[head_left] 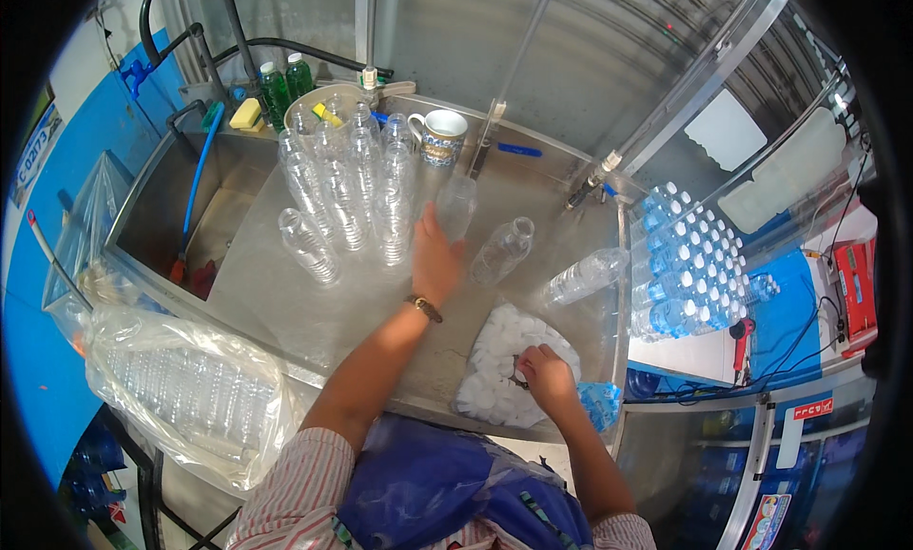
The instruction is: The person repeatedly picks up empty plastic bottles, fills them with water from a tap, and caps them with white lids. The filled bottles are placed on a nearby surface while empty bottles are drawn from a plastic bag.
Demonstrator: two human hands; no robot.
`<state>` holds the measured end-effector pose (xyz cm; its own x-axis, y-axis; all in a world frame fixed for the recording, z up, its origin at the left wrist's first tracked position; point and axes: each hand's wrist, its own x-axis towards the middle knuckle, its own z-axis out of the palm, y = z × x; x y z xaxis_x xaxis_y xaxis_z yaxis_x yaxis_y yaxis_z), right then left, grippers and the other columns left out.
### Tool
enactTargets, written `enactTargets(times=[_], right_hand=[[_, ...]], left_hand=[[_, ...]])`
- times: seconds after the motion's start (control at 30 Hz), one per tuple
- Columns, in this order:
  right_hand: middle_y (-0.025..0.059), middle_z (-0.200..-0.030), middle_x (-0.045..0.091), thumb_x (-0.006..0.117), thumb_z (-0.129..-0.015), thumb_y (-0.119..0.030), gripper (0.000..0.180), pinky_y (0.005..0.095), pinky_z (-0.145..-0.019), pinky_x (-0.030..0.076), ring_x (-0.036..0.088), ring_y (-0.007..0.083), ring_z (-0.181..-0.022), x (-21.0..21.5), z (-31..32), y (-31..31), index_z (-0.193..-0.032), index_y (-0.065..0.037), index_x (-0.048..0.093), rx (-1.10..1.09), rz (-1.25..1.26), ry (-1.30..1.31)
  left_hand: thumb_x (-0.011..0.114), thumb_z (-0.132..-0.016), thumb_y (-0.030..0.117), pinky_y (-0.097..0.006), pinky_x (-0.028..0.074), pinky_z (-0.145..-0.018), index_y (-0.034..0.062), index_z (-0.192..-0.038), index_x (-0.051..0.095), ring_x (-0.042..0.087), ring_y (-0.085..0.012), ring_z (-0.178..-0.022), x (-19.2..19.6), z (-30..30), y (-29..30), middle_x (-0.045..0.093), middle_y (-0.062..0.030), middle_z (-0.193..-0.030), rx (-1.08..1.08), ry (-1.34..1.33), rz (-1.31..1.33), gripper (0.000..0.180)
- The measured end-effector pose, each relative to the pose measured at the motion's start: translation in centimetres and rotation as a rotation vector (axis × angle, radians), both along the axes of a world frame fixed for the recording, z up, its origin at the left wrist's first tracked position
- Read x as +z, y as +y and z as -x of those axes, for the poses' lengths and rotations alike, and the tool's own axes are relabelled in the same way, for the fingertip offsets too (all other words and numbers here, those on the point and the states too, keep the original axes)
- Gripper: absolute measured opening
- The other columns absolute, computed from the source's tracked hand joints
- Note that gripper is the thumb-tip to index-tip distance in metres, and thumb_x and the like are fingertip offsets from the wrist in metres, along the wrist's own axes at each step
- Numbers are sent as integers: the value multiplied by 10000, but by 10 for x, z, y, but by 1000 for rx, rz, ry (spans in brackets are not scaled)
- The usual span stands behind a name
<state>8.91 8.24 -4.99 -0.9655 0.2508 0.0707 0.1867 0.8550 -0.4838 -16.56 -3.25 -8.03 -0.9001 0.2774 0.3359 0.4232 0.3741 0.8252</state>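
My left hand reaches over the steel counter, its fingers and thumb about the lower part of a clear, empty plastic bottle. That bottle looks slightly blurred. To its right stands another uncapped bottle, and a further clear bottle leans toward the counter's right side. A group of clear bottles stands upright left of my left hand. Over a heap of white bottle caps in a clear bag, my right hand has its fingers pinched together. What they hold is hidden.
A sink lies at the left, with a large bag of empty bottles below it. A patterned mug, sponge and green bottles stand at the back. Filled, white-capped bottles are massed at the right. Filling nozzles hang above the counter.
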Motion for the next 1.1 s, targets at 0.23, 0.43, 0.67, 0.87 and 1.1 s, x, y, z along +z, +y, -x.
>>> enactTargets(times=[0.23,0.43,0.67,0.87,1.1], right_hand=[[127,-753,654,510,-951,-85,223,335,-554,489,627,211,-584,-19,116,-15,-1127,-43,639,-73,541,-46],[92,-813,662,498,-976,-101,220,276,-540,489,603,138,-591,-80,210,2,-1135,-53,642,-199,664,-7],[50,-879,602,550,-976,-93,268,233,-605,487,547,109,-681,-75,264,3,-1233,-25,582,-171,1555,-39],[81,-920,592,544,-973,-75,304,221,-629,487,546,104,-718,-47,251,1,-1268,0,552,-268,1581,-109],[123,-1002,609,504,-974,-56,348,248,-675,508,595,159,-783,-18,250,0,-1312,28,520,-151,1664,-62]], left_hand=[[761,-773,103,-463,490,-928,-31,-1448,264,553,-457,-1123,24,-19,-41,502,-289,-1271,-91,-112,209,849],[792,-758,132,-445,502,-895,-41,-1391,339,598,-447,-1048,14,-49,-87,556,-286,-1187,-221,-135,180,797],[765,-742,65,-440,440,-990,-10,-1447,295,498,-433,-1202,0,-89,-109,466,-270,-1303,-308,-95,95,850],[687,-747,9,-445,375,-1087,-14,-1496,223,429,-420,-1311,-5,-47,-116,405,-286,-1395,-31,-77,50,881],[707,-814,61,-428,435,-1036,-28,-1483,241,487,-418,-1269,-32,27,-86,384,-290,-1423,59,-66,-34,821]])
